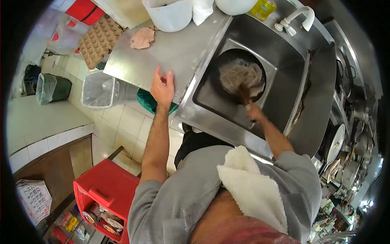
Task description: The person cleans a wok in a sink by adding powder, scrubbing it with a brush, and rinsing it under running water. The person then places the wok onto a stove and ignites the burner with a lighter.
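Observation:
My right hand (254, 112) is closed around the handle of a brown brush (244, 94), smeared by motion. The brush head is down in a round black pan (230, 58) with murky, foamy grey-brown liquid in it. The pan lies in the steel sink (280, 81). My left hand (163, 87) holds nothing and is at the front edge of the steel counter (174, 49), left of the sink. Its thumb and forefinger are stretched apart, and the other fingers curl partly. Whether it touches the counter, I cannot tell.
A crumpled pinkish cloth (142, 38) and a white bucket (168, 16) stand on the counter. Behind the sink are a white faucet (296, 18) and a yellow bottle (263, 9). Lined bins (97, 89) and a red container (106, 191) are to the left.

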Motion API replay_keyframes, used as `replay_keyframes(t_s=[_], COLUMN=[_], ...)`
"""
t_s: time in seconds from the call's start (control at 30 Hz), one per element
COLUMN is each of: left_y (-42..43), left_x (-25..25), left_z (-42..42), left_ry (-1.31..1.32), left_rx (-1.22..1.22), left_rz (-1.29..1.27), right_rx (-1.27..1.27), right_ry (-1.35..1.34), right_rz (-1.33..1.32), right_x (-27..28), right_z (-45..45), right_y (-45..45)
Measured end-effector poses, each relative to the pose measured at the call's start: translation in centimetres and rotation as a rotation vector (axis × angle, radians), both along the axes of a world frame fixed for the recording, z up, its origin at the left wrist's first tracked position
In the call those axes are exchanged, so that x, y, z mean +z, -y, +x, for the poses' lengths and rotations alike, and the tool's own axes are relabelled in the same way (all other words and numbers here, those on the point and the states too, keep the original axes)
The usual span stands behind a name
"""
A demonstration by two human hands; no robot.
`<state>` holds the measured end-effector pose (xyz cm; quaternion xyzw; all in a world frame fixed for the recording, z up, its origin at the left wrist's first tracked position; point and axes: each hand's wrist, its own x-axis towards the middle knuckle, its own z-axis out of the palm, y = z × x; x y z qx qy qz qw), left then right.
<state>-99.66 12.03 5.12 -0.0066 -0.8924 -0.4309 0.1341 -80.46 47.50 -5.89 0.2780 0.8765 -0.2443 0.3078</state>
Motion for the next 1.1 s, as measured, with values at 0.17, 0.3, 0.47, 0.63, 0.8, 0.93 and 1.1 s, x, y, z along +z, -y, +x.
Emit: replay_keyframes(t_s=[0.17, 0.3, 0.47, 0.63, 0.8, 0.93, 1.1], left_y=[0.0, 0.2, 0.2, 0.4, 0.2, 0.1, 0.2], left_x=[0.0, -0.4, -0.5, -0.7, -0.5, -0.2, -0.7], left_z=[0.2, -0.2, -0.3, -0.5, -0.4, -0.2, -0.6], left_ry=[0.028, -0.006, 0.037, 0.021, 0.014, -0.052, -0.061], left_rx=[0.009, -0.005, -0.021, -0.015, -0.006, -0.034, 0.001], left_rz=[-0.030, -0.066, -0.105, -0.108, -0.092, -0.133, -0.133], right_rx=[-0.263, -0.893, -0.661, -0.215, -0.522, -0.032, -0.283], right_ry=[-0.010, -0.273, -0.137, 0.097, -0.002, -0.036, -0.047], right_rz=[-0.279, -0.194, -0.508, -0.228, -0.122, -0.037, 0.017], right_x=[-0.5, -2.3, -1.7, 1.5, 0.7, -1.0, -2.1], right_z=[-8.2, -13.0, -15.0, -5.2, -7.3, -12.5, -6.1], right_y=[4.2, 6.6, 7.2, -3.6, 2.7, -2.7, 0.2])
